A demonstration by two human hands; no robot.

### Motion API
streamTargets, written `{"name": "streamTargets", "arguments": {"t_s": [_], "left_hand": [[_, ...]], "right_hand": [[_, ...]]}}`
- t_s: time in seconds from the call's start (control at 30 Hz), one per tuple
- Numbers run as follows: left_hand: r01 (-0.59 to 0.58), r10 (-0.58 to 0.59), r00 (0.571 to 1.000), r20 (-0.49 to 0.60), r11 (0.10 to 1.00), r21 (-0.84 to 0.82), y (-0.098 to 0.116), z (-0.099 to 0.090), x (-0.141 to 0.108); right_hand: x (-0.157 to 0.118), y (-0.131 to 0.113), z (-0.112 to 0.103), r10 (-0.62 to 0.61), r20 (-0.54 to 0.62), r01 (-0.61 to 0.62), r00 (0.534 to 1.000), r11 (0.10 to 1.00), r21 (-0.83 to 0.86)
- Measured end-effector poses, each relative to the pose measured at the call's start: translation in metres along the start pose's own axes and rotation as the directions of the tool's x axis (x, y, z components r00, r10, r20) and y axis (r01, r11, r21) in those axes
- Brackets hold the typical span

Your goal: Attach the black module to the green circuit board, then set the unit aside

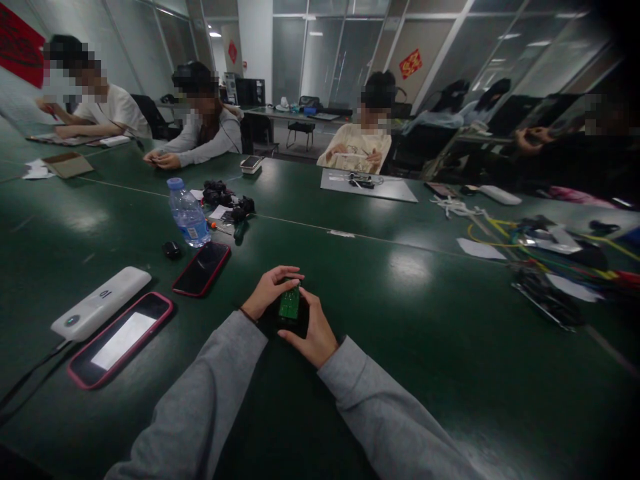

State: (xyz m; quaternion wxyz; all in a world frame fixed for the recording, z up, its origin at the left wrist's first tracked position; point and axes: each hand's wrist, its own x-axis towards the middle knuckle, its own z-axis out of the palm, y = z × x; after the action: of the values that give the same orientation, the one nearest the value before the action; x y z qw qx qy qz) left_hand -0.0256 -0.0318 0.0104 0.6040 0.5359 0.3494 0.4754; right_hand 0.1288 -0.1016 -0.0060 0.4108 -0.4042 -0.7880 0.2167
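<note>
The left hand [265, 293] pinches the far end of the green circuit board [289, 305] between thumb and fingers, while the right hand [320, 337] curves its fingers along the side, thumb at the near end, probably to steady it. It sits over the worktop's [440, 347] near side; contact beneath is unclear.
</note>
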Motion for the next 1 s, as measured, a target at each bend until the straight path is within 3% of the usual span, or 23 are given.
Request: {"name": "streamTargets", "arguments": {"t_s": [0.3, 0.57, 0.87, 1.0], "left_hand": [[0.004, -0.004, 1.0, -0.004, 1.0, 0.004, 0.0021, 0.0004, -0.0006], [0.085, -0.093, 0.994, -0.051, 0.986, -0.145, 0.0008, 0.0012, -0.0002], [0.081, -0.096, 0.993, -0.074, 0.979, -0.185, -0.0029, -0.0005, 0.0014], [0.048, -0.069, 0.993, -0.092, 0.975, -0.217, -0.0044, -0.0008, 0.0029]], "right_hand": [[-0.0018, 0.0011, 0.0013, 0.04, 0.009, -0.039, 0.999, 0.998, -0.057], [-0.0028, 0.002, 0.0007, 0.096, 0.028, -0.093, 0.995, 0.992, -0.085], [-0.0049, 0.0019, 0.0014, 0.105, 0.061, -0.098, 0.993, 0.989, -0.108], [-0.003, 0.0015, -0.0003, 0.064, -0.035, -0.07, 0.997, 0.981, -0.183]]}}
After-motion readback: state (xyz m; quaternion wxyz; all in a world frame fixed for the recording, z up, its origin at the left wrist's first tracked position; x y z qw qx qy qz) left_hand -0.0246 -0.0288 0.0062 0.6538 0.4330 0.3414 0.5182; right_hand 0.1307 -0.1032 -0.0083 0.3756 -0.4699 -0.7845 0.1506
